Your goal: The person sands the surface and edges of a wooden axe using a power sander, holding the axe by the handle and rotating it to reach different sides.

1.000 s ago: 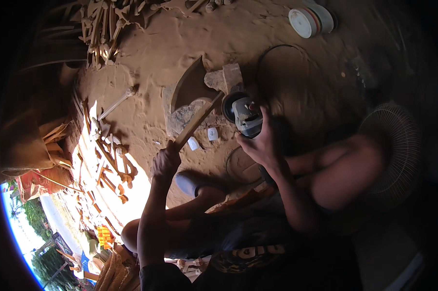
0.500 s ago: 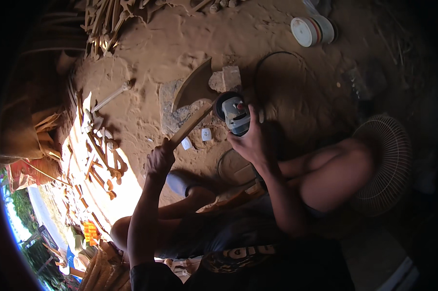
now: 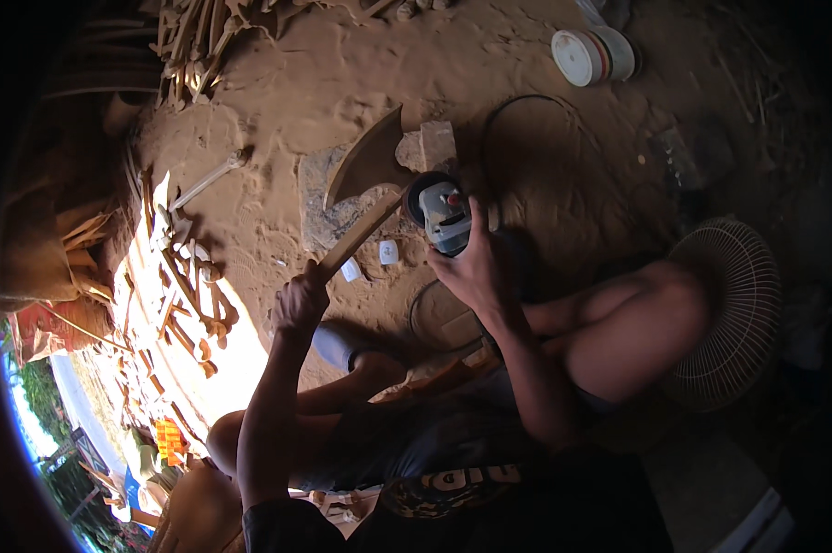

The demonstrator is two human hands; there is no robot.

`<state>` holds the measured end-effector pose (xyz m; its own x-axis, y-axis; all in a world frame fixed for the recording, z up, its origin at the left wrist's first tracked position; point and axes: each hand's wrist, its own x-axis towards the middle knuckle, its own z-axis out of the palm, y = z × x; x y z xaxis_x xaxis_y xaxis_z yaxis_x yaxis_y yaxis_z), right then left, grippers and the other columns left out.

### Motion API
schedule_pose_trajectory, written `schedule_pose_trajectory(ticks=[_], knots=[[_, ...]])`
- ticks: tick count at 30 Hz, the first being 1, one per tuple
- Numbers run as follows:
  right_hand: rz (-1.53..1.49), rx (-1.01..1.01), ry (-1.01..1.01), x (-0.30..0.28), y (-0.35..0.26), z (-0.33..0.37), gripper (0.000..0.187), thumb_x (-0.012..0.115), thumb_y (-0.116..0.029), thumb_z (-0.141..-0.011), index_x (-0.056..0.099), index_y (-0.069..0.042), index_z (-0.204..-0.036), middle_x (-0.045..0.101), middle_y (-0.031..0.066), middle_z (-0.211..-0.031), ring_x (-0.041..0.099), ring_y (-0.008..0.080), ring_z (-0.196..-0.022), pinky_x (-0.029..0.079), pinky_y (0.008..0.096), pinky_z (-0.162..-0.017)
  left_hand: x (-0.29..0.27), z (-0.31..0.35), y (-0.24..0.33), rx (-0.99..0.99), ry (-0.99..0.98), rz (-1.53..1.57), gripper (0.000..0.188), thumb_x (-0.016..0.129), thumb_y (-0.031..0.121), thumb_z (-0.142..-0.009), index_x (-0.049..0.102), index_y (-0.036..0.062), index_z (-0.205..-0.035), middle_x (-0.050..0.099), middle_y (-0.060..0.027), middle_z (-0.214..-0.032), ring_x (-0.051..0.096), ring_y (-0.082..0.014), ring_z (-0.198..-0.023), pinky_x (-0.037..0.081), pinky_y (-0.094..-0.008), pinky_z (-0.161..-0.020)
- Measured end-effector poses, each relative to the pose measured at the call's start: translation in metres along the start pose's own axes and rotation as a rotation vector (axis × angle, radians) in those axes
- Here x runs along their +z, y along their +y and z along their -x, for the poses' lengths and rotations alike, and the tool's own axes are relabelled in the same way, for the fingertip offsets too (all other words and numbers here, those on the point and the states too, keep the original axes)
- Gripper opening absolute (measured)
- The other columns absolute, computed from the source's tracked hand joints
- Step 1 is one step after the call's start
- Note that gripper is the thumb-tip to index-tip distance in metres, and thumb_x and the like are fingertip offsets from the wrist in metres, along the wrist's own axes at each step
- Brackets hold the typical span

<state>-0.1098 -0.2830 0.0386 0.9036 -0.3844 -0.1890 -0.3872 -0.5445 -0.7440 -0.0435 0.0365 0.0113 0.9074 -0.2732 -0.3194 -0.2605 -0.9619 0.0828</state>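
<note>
My left hand (image 3: pixel 301 300) is closed around the lower handle of a wooden axe-shaped piece (image 3: pixel 368 166), which has a broad curved blade. The piece slants up and to the right over a rough stone block (image 3: pixel 319 221). My right hand (image 3: pixel 476 272) grips the body of an angle grinder (image 3: pixel 445 217). The grinder's dark round disc lies against or very close to the upper handle, just below the blade; exact contact is hidden. Two small white pieces (image 3: pixel 388 252) lie on the ground below the handle.
A smaller block (image 3: pixel 438 146) stands behind the disc. A dark cable (image 3: pixel 490 120) loops over the sandy ground. A white tub (image 3: pixel 577 59) lies at the far right, a round fan guard (image 3: pixel 734 313) beside my knee. Wooden sticks (image 3: pixel 190 276) are heaped at the left.
The view has shifted very slightly. Both hands, the axe-shaped piece and the grinder keep nearly the same positions. A blurred brown rounded shape now shows at the lower left.
</note>
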Motion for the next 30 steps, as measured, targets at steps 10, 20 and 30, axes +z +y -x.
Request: schedule_pose_trajectory(ticks=[10, 20, 30], knots=[[-0.06, 0.003, 0.122, 0.006, 0.014, -0.019, 0.098, 0.085, -0.03, -0.076, 0.04, 0.006, -0.155, 0.073, 0.032, -0.103, 0.074, 0.0467, -0.096, 0.058, 0.0514, -0.088, -0.002, 0.001, 0.001, 0.031, -0.014, -0.026, 0.013, 0.046, 0.021, -0.105, 0.051, 0.0095, -0.109, 0.073, -0.026, -0.08, 0.072, -0.0491, -0.073, 0.057, -0.0623, -0.063], [-0.558, 0.199, 0.059, -0.015, 0.029, -0.038, 0.098, 0.09, -0.028, -0.077, 0.038, 0.006, -0.153, 0.071, 0.0196, -0.122, 0.072, 0.0313, -0.109, 0.057, 0.044, -0.095, 0.016, -0.005, -0.015, 0.04, 0.042, -0.007, 0.014, 0.046, 0.023, -0.105, 0.053, 0.0106, -0.104, 0.072, -0.0232, -0.076, 0.071, -0.0487, -0.07, 0.056, -0.0627, -0.062], [-0.528, 0.372, -0.062, -0.016, 0.024, -0.034, 0.085, 0.09, -0.034, -0.08, 0.046, -0.005, -0.147, 0.068, 0.0127, -0.127, 0.065, 0.0262, -0.117, 0.053, 0.0416, -0.099, 0.04, -0.016, -0.033, 0.128, 0.133, 0.048, 0.01, 0.053, 0.019, -0.102, 0.052, 0.0092, -0.102, 0.068, -0.0253, -0.069, 0.069, -0.0491, -0.064, 0.054, -0.0618, -0.056]])
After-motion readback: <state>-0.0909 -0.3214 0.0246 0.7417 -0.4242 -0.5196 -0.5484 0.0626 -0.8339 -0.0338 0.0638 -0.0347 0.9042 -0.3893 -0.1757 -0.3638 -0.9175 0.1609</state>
